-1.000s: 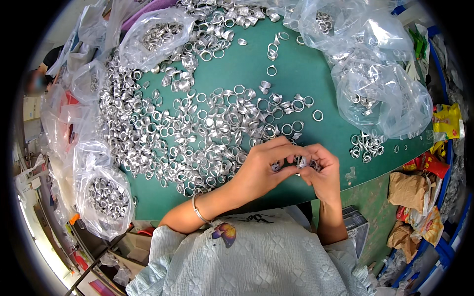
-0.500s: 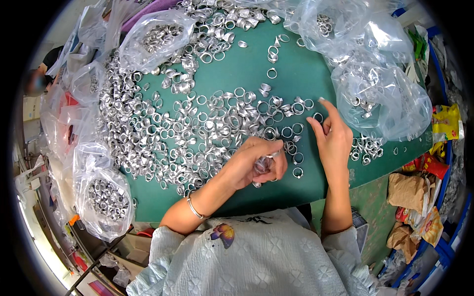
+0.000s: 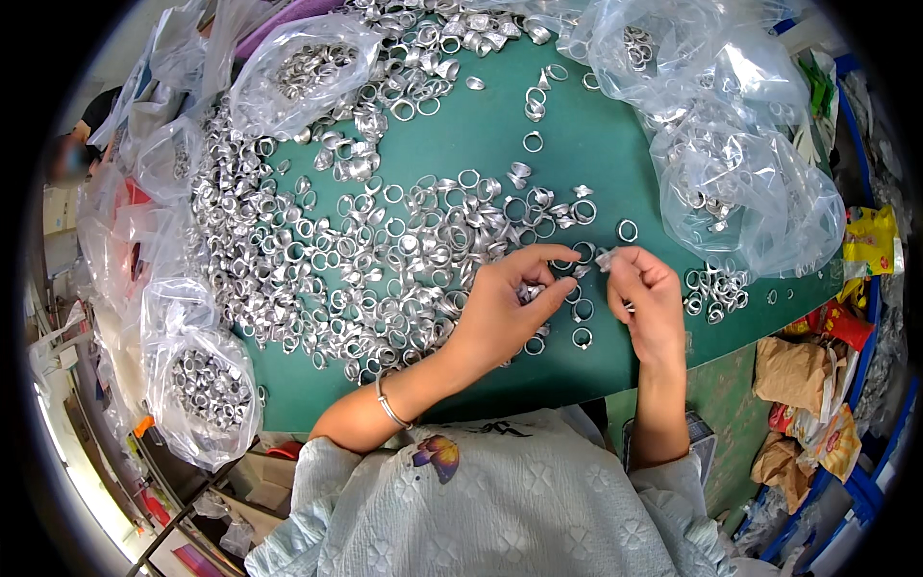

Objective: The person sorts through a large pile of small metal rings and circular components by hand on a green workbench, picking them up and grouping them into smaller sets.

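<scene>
My left hand (image 3: 505,303) hovers at the right edge of a wide spread of silver rings (image 3: 385,255), palm turned inward. Its thumb and index finger stand apart, and several rings (image 3: 528,290) show inside the curl of the other fingers. Just to the right, my right hand (image 3: 649,298) is closed, thumb and index finger pinching one small silver ring (image 3: 605,258). Beyond its knuckles lies a single ring (image 3: 627,230). A few loose rings (image 3: 582,338) lie on the green tabletop (image 3: 461,144) between my wrists.
Clear plastic bags holding rings stand at the far left (image 3: 308,72), near left (image 3: 204,394) and far right (image 3: 740,183). A small ring pile (image 3: 716,291) lies right of my right hand. Paper bags and packets (image 3: 793,375) fill a blue shelf at right.
My right hand has gone from open fingers to a pinch on a ring and come closer to my left hand. The left hand has moved slightly right and away, its thumb and index finger parting.
</scene>
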`<state>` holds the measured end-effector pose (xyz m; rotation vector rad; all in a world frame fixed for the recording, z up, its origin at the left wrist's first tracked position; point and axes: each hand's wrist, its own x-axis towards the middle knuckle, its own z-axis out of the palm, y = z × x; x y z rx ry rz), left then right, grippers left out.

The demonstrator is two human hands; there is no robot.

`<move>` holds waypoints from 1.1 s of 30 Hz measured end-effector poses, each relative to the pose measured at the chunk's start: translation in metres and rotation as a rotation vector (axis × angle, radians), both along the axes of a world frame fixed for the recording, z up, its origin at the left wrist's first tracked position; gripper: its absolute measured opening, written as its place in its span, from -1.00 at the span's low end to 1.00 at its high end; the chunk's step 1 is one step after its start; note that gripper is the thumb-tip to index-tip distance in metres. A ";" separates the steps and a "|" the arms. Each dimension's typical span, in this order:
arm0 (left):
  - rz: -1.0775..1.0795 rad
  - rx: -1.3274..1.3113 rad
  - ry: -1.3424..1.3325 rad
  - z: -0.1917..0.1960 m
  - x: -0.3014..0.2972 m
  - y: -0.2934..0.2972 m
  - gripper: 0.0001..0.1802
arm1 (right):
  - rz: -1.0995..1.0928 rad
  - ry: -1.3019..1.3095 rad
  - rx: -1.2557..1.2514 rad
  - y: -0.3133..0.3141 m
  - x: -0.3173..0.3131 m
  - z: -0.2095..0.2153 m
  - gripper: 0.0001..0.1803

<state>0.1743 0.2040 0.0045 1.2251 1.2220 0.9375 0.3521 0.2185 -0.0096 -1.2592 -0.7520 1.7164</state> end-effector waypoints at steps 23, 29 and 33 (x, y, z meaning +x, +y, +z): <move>-0.098 0.244 0.485 0.001 -0.002 0.001 -0.87 | 0.143 -1.162 0.682 0.016 -0.006 0.012 -0.80; -0.155 0.248 0.481 0.000 -0.002 -0.002 -0.86 | 0.246 -1.329 0.828 0.037 -0.016 -0.002 -0.82; -0.100 0.171 0.401 0.002 -0.004 -0.003 -0.80 | 0.218 -0.854 0.587 0.028 -0.004 -0.011 -0.85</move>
